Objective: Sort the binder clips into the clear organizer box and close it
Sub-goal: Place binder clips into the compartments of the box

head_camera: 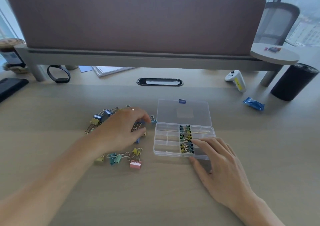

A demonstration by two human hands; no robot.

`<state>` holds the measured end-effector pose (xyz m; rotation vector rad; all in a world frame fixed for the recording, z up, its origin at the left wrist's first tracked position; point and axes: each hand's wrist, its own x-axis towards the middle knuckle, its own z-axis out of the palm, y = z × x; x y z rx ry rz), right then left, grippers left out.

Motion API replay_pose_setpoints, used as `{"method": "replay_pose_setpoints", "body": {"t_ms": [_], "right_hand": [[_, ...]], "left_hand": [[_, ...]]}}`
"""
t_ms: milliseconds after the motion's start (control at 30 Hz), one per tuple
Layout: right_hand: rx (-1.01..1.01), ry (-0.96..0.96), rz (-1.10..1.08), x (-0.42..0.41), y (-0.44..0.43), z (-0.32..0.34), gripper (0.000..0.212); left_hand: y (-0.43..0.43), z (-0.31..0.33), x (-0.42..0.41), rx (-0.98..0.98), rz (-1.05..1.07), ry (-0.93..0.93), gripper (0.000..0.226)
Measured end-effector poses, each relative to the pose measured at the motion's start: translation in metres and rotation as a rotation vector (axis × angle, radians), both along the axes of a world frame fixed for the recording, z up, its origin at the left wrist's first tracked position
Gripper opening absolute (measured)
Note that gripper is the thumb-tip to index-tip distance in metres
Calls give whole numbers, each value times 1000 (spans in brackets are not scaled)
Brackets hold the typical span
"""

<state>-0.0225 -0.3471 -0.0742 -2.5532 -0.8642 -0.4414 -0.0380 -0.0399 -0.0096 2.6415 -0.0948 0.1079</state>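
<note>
The clear organizer box (165, 146) lies on the desk with its lid (183, 112) swung open towards the back. Small binder clips (186, 138) fill its middle column; the compartments I can see on either side look empty. My right hand (221, 165) rests on the box's near right part, its index fingertip on the clips and its thumb at the front rim. My left hand (123, 128) hovers over loose clips left of the box, fingers and thumb curled round a blue clip (138, 124). More clips lie in a pile (100, 118) and a front group (117, 158), with a pink one (136, 164).
A small blue clip (153, 120) lies against the box's left rear corner. Behind are a cable grommet (159, 82), a white controller (236, 80), a blue packet (253, 103), a black cylinder (292, 81), a wristband (58, 75), papers (107, 70) and the desk divider (135, 17).
</note>
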Motion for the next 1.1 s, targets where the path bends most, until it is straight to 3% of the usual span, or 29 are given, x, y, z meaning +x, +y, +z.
{"method": "replay_pose_setpoints", "body": {"t_ms": [200, 367, 600, 800, 1100], "right_hand": [[5, 16, -16, -2, 0, 2, 39], [16, 20, -9, -1, 0, 2, 41], [28, 32, 3, -1, 0, 2, 41], [30, 37, 3, -2, 0, 2, 40], [25, 33, 7, -1, 1, 1, 40]], "left_hand": [[-16, -12, 26, 173, 3, -23, 44], [-16, -14, 28, 222, -23, -114, 20], [-18, -9, 29, 284, -91, -54, 7], [-18, -5, 23, 132, -85, 34, 8], [-38, 3, 18, -220, 3, -40, 12]]}}
